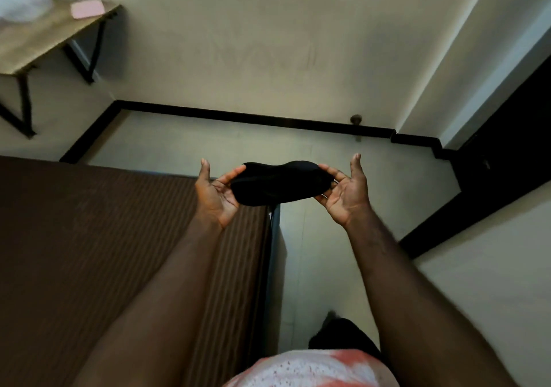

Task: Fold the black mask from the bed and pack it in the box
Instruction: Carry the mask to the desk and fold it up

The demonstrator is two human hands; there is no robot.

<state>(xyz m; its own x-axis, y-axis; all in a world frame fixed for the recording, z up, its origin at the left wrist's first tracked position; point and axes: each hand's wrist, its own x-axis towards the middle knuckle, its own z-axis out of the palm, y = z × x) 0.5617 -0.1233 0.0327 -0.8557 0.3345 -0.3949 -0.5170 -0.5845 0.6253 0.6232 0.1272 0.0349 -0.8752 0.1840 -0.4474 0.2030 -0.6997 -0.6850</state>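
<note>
Bed [104,252]: my landmark, the brown ribbed cover filling the lower left; I stand at its right edge, my arms reaching out over its far right corner.
Shelf [44,38]: up on the wall, well beyond the bed, with a pink thing [87,9] lying on it. Too blurred for me to say whether it is the box.
Black mask [280,182]: off the bed, held in the air just past its far right corner, stretched flat and level between my two hands.
Left hand [216,191]: palm up, fingers pinching the mask's left end, above the bed's corner.
Right hand [346,191]: palm up, pinching the mask's right end, out over the floor beside the bed.
Grip: both hands grasp the mask by its ends only; the middle hangs free.
Step, as I judge it: folding. I should bring the two ends together evenly, edges matched, pinch firm enough that the cloth does not slip.
</note>
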